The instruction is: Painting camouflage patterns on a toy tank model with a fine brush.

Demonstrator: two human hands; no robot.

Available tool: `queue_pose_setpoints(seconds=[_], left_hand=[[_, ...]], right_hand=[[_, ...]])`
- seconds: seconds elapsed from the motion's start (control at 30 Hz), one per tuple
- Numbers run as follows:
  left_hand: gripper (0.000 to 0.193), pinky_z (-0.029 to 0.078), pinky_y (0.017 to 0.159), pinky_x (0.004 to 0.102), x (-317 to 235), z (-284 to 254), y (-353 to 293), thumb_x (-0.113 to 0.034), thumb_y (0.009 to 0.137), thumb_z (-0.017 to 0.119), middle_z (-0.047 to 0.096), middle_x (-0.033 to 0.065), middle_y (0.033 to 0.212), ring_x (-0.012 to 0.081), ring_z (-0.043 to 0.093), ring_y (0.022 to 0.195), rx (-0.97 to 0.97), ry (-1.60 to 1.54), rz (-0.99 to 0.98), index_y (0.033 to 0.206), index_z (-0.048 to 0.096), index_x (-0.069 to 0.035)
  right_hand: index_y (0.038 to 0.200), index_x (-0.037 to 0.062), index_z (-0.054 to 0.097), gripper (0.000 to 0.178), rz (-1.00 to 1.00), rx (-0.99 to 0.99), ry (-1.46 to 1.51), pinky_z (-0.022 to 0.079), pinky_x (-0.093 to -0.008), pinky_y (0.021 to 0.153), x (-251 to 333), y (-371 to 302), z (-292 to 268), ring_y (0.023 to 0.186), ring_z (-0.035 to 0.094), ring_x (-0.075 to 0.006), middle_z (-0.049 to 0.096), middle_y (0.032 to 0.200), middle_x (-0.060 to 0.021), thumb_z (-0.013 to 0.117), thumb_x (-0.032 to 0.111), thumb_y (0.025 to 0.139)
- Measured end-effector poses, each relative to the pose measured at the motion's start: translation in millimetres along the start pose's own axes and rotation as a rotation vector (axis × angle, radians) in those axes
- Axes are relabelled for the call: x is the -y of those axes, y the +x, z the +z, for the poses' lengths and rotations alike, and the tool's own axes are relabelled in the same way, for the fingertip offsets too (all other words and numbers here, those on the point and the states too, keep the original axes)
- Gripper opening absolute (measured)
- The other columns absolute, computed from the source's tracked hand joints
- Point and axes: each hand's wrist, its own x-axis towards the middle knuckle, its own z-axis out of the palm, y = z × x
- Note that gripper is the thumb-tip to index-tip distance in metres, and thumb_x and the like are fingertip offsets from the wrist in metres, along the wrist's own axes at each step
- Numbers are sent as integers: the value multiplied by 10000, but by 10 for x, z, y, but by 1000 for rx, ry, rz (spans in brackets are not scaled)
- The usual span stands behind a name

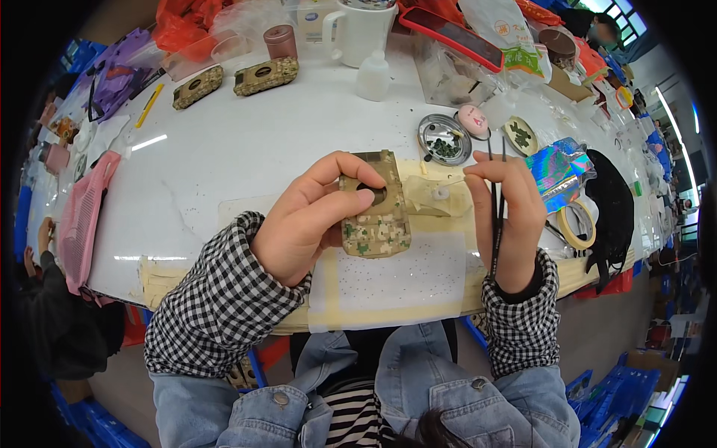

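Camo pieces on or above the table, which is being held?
The nearest piece, in the left hand; the far-left piece and its neighbour rest on the table.

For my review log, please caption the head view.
Left grip holds a camouflage piece, right grip black tweezers, over a white table.

I see a big white bench (172, 209) with a shiny top. At its front lies a white sheet (392, 287) with yellow tape along the edge and lots of tiny dark dots. Over on the right sit a round metal dish (432, 128) and a cream dish (533, 141), both with green bits inside. Near them are a shiny rainbow bag (554, 178), a tape roll (591, 224) and a black bag (611, 213). Toward the back are two spotty green-and-brown blocks (267, 78), a thin yellow stick (149, 106), a white jug (363, 37) and a little white bottle (373, 79).
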Motion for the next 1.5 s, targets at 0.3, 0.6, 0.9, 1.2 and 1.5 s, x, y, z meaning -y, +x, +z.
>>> queue_pose_setpoints(seconds=[0.3,0.6,0.9,1.2,1.5], left_hand=[[154,519,830,330,28,-40,14,-138,909,483,601,187,1099,208,620,962,-30,23,24,1049,482,-74],[152,529,810,316,39,-36,24,-169,931,450,606,205,1091,199,627,953,-45,49,30,1041,480,-69],[164,533,780,303,60,-40,51,-189,937,441,600,201,1088,192,633,917,-79,90,47,1043,468,-67],[155,536,761,298,55,-39,52,-195,941,436,599,207,1091,195,637,908,-96,121,28,1035,459,-74],[155,535,774,304,61,-42,60,-198,941,437,597,209,1093,199,635,921,-93,125,32,1031,460,-74]], right_hand=[[1133,-25,533,445,29,181,45,459,-350,796,-18,-116,-211,890,592,-300,589,974,-173,693,235,810],[1068,-23,606,392,381,361,371,504,-272,755,53,-701,-471,832,651,-204,657,977,-131,768,63,722],[949,25,654,297,-184,375,86,556,-298,620,39,-744,-322,812,663,-225,653,899,-96,760,144,698],[969,25,647,316,-203,382,66,550,-289,615,6,-786,-276,814,663,-222,656,906,-96,758,139,697],[968,24,647,315,-195,382,72,553,-294,625,-1,-789,-266,820,664,-228,657,905,-100,759,133,694]])
